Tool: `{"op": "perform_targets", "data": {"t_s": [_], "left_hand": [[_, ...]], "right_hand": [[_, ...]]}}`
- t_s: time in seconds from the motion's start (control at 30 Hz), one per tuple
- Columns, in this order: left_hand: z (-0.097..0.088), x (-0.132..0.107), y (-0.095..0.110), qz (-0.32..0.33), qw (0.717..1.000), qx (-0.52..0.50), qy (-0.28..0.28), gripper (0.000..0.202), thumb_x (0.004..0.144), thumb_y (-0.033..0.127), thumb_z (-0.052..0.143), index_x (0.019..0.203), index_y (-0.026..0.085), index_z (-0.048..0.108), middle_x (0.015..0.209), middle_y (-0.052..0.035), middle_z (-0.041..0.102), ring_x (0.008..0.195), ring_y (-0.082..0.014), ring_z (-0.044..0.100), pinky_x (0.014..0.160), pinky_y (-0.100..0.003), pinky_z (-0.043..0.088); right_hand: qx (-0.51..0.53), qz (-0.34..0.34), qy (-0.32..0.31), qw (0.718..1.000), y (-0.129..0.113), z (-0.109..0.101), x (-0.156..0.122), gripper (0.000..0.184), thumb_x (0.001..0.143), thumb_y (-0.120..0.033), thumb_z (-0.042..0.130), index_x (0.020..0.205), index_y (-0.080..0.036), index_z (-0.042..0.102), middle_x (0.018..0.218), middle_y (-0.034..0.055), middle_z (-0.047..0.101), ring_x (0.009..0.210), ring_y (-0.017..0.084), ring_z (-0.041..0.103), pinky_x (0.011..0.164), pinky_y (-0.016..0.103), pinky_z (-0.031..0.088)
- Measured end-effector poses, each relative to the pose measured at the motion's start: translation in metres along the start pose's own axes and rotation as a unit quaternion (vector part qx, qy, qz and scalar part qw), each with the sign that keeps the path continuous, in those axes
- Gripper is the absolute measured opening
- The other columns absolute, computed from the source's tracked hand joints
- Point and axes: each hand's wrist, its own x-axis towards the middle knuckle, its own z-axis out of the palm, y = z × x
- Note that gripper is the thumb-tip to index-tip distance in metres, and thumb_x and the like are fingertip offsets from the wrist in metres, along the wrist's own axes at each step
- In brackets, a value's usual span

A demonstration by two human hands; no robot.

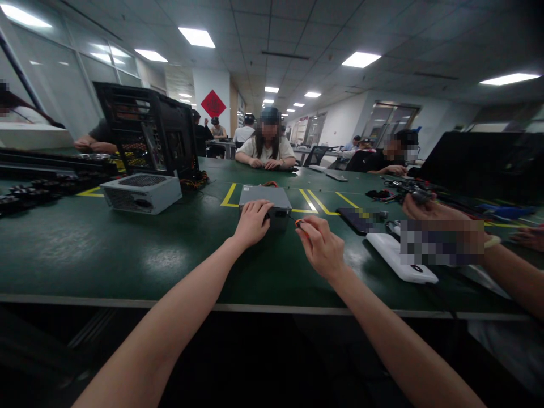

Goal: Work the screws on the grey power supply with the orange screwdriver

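Note:
A grey computer power supply sits on the green table in front of me. My left hand lies over its top and near front edge, fingers bent against the casing, holding it. My right hand pinches a small screwdriver with an orange and black handle. Its thin dark shaft points left toward the right side of the power supply. Whether the tip touches a screw is too small to tell. Coloured cables show behind the power supply.
Another power supply stands left, before an open black computer case. To the right lie a dark phone, a white device and tangled cables. A co-worker's hand reaches in there. A person sits opposite.

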Motion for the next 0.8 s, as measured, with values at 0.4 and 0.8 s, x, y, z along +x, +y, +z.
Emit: {"op": "perform_targets", "data": {"t_s": [0.4, 0.8], "left_hand": [[-0.0003, -0.0003, -0.0005, 0.001, 1.0, -0.003, 0.001, 0.043, 0.075, 0.016, 0.048, 0.117, 0.022, 0.045, 0.118, -0.0053, 0.049, 0.11, -0.0211, 0.042, 0.098, -0.038, 0.028], [0.0, -0.001, -0.0008, 0.013, 1.0, -0.004, 0.012, 0.042, 0.075, 0.016, 0.047, 0.117, 0.021, 0.045, 0.117, -0.0052, 0.049, 0.109, -0.0201, 0.042, 0.098, -0.036, 0.029]], "right_hand": [[0.022, 0.001, 0.027, 0.999, -0.0002, -0.0016, 0.0013, 0.023, 0.083, -0.023, 0.046, 0.105, -0.022, 0.043, 0.096, 0.0058, 0.06, 0.083, 0.015, 0.058, 0.067, 0.026, 0.045], [0.047, -0.016, 0.018, 0.999, -0.0025, -0.004, 0.0, 0.015, 0.081, -0.022, 0.047, 0.096, -0.021, 0.05, 0.095, 0.006, 0.062, 0.086, 0.016, 0.057, 0.074, 0.029, 0.046]]}}
